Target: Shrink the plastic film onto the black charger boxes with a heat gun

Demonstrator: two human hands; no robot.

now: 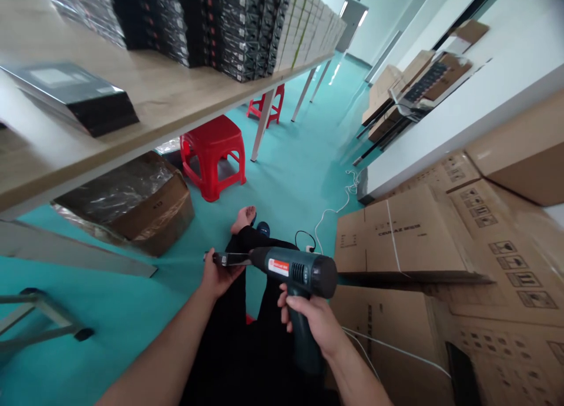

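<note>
The right hand (315, 318) is wrapped round the grip of a heat gun (288, 266), fingers curled in front and thumb across; whether a finger presses the trigger cannot be told. The left hand (219, 277) is partly closed on a small flat box (232, 258), thumb on the near left end and the other fingers mostly hidden beneath. Both things are held over the lap, the gun's nozzle pointing left at the right end of the box (touching or just short of it, I cannot tell).

The likeliest trouble is heat, if the gun is on: the left fingers lie almost in line with the nozzle, so a small slip of the right wrist could burn them. Holding the nozzle this close to one spot might also scorch or warp the box. Below are black trousers (247, 347) and a bare foot (244, 219), which a dropped gun could strike.

On the floor to the right, a white cord (328, 213) runs loose near the legs and could snag a foot. Cartons (400, 230) stand close on the right, so a gun swung or laid that way while hot could mark the cardboard.
</note>
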